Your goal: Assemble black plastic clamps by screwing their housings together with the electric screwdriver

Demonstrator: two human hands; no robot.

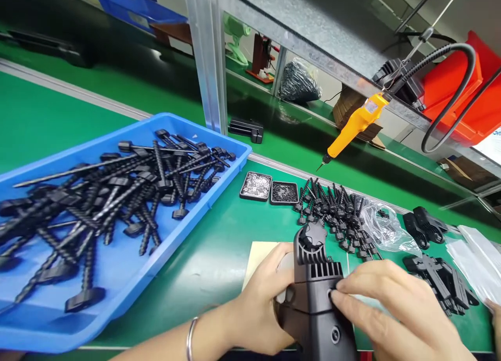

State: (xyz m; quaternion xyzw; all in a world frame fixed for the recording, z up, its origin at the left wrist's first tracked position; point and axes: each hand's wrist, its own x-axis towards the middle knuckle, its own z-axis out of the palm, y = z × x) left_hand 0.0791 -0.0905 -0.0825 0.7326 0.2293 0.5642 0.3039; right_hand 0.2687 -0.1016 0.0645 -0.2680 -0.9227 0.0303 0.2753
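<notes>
The fingers [354,309] of the right hand [407,309] are bunching close together at a hole in the black housing [319,324]; whether they are pinching something small, I cannot tell. The left hand [260,309] is wrapping round its opposite side, holding it to the right of the blue tray [178,233]. It is looking like stiff, fairly light plastic, perhaps slippery; I'd be gripping its broad flanks, sparing the thin slotted fins [324,269]. Farther out, loose black knobs [332,207] are lying right of the tray, and an orange screwdriver [350,131] is hanging beyond.
</notes>
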